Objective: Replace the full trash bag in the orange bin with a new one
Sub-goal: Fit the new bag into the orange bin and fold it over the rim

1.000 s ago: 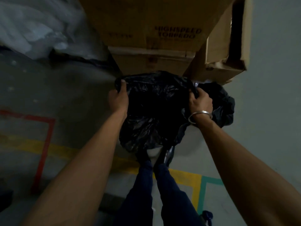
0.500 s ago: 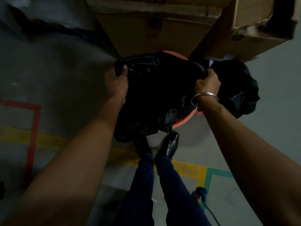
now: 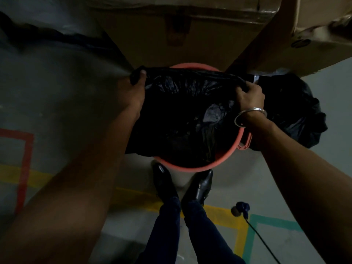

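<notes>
An orange bin (image 3: pixel 192 168) stands on the floor just ahead of my shoes. A new black trash bag (image 3: pixel 182 111) is stretched over its mouth and hangs into it. My left hand (image 3: pixel 133 90) grips the bag's top edge at the left. My right hand (image 3: pixel 249 96), with a metal bangle on the wrist, grips the edge at the right. A full black trash bag (image 3: pixel 297 111) sits on the floor right of the bin, partly hidden by my right arm.
Large cardboard boxes (image 3: pixel 181 31) stand right behind the bin, another (image 3: pixel 314 35) at the upper right. The grey floor carries red, yellow and green tape lines (image 3: pixel 245 235). A small dark object with a cable (image 3: pixel 241 208) lies right of my shoes (image 3: pixel 198 187).
The view tipped down and the orange bin came fully into sight. My hands lowered the new bag over the bin's mouth and spread its edge wider.
</notes>
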A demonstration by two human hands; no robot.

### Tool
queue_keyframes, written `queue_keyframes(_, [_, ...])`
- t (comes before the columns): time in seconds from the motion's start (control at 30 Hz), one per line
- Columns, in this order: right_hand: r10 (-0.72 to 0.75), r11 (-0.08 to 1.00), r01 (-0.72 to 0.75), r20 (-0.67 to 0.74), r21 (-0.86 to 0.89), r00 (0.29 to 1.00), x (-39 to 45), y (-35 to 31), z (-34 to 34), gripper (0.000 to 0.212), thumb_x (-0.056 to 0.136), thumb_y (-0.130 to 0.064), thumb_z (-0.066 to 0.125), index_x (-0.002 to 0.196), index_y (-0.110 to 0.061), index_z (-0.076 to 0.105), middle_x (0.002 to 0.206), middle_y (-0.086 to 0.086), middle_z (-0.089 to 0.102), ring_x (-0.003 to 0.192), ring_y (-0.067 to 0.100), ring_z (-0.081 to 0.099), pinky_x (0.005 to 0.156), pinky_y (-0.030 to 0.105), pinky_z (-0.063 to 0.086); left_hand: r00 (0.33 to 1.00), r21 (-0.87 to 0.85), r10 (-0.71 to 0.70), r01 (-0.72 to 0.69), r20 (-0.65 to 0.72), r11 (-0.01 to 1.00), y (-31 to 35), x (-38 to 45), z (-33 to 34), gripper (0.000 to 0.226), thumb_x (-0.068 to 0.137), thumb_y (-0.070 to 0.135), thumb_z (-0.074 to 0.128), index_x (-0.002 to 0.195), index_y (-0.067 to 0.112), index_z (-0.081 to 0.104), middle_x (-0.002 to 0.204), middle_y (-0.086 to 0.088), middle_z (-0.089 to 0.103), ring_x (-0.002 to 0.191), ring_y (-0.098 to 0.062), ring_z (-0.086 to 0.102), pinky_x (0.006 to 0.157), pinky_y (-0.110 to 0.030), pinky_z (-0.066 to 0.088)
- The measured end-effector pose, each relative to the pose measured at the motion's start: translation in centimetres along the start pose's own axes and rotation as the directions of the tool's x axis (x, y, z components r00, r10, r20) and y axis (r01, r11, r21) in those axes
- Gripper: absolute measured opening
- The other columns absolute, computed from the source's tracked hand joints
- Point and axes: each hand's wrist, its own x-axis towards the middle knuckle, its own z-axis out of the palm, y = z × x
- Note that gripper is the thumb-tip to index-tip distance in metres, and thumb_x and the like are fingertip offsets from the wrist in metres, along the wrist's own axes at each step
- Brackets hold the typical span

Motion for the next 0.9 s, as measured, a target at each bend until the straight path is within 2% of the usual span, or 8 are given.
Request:
queue_keyframes(0.13, [-0.001, 0.998, -0.001, -0.022, -0.066, 1.000, 2.6, 0.4, 1.4, 0.035, 0.086, -0.038, 0.049, 0.102, -0.013, 0.069, 0.097, 0.016, 0.070, 0.096, 0.033, 0.065, 0.076, 0.036, 0.049, 0.999, 0.063, 0.008, -0.010, 0.035, 0.998, -0.3, 2.3, 2.1, 0.049, 0.083, 0.069, 0.052, 0.089, 0.022, 0.064, 0.078, 0.007, 0.061, 0.067, -0.013, 0.059, 0.058, -0.022, 0.043])
queue_keyframes(0.23, [-0.019, 0.989, 0.006, -0.092, -0.148, 0.996, 4.2, 0.8, 2.4, 0.034, 0.085, -0.043, 0.049, 0.089, -0.014, 0.068, 0.091, 0.016, 0.069, 0.091, 0.037, 0.064, 0.066, 0.034, 0.041, 0.999, 0.149, 0.030, -0.034, 0.027, 0.988, -0.8, 4.0, 3.6, 0.060, 0.082, 0.073, 0.048, 0.096, 0.018, 0.068, 0.096, -0.003, 0.069, 0.083, -0.024, 0.064, 0.074, -0.028, 0.050])
queue_keyframes(0.4, [-0.060, 0.956, 0.014, -0.147, -0.294, 0.987, 6.0, 1.1, 3.9, 0.042, 0.087, -0.049, 0.044, 0.090, -0.014, 0.066, 0.096, 0.019, 0.068, 0.093, 0.042, 0.062, 0.064, 0.036, 0.036, 1.000, 0.191, 0.028, -0.027, -0.005, 0.981, -1.4, 5.4, 5.5, 0.077, 0.082, 0.078, 0.040, 0.122, 0.017, 0.064, 0.128, -0.010, 0.063, 0.112, -0.032, 0.061, 0.083, -0.028, 0.038])
queue_keyframes(0.5, [-0.084, 0.942, 0.027, -0.155, -0.335, 0.984, 6.4, 1.4, 4.7, 0.043, 0.086, -0.051, 0.044, 0.089, -0.014, 0.065, 0.098, 0.018, 0.068, 0.094, 0.041, 0.061, 0.065, 0.035, 0.036, 1.000, 0.177, -0.005, 0.001, 0.022, 0.984, -1.9, 6.3, 6.4, 0.082, 0.083, 0.078, 0.038, 0.134, 0.016, 0.056, 0.139, -0.011, 0.055, 0.123, -0.034, 0.054, 0.101, -0.034, 0.040])
queue_keyframes(0.53, [-0.095, 0.938, 0.037, -0.152, -0.344, 0.984, 6.4, 1.5, 4.8, 0.043, 0.085, -0.052, 0.044, 0.089, -0.015, 0.065, 0.098, 0.018, 0.068, 0.095, 0.041, 0.061, 0.065, 0.034, 0.036, 1.000, 0.190, -0.006, 0.002, 0.023, 0.982, -2.1, 6.4, 6.6, 0.083, 0.083, 0.078, 0.038, 0.135, 0.016, 0.055, 0.140, -0.011, 0.054, 0.124, -0.033, 0.053, 0.104, -0.037, 0.041])
queue_keyframes(0.63, [-0.143, 0.926, 0.074, -0.162, -0.371, 0.976, 6.6, 1.6, 5.1, 0.039, 0.084, -0.053, 0.044, 0.083, -0.017, 0.057, 0.098, 0.017, 0.068, 0.094, 0.042, 0.061, 0.064, 0.035, 0.035, 0.996, 0.313, 0.080, -0.063, -0.042, 0.948, -2.3, 6.5, 7.1, 0.081, 0.082, 0.078, 0.037, 0.128, 0.016, 0.060, 0.132, -0.011, 0.060, 0.116, -0.034, 0.059, 0.098, -0.038, 0.043])
queue_keyframes(0.73, [-0.162, 0.921, 0.080, -0.191, -0.380, 0.968, 6.8, 1.2, 5.5, 0.041, 0.084, -0.054, 0.042, 0.097, -0.017, 0.055, 0.100, 0.015, 0.067, 0.093, 0.042, 0.061, 0.064, 0.037, 0.035, 0.991, 0.397, 0.115, -0.081, -0.061, 0.914, -1.9, 6.9, 7.2, 0.083, 0.082, 0.078, 0.036, 0.133, 0.015, 0.056, 0.138, -0.013, 0.056, 0.123, -0.035, 0.054, 0.103, -0.038, 0.038])
queue_keyframes(0.9, [-0.013, 0.965, -0.041, -0.205, -0.260, 0.979, 8.2, 0.4, 5.5, 0.037, 0.081, -0.050, 0.048, 0.098, -0.020, 0.061, 0.104, 0.010, 0.068, 0.098, 0.037, 0.062, 0.067, 0.034, 0.037, 0.992, 0.186, -0.063, 0.042, 0.105, 0.982, -0.9, 9.1, 7.7, 0.088, 0.078, 0.076, 0.049, 0.146, 0.020, 0.041, 0.151, -0.006, 0.042, 0.135, -0.031, 0.042, 0.115, -0.039, 0.032])
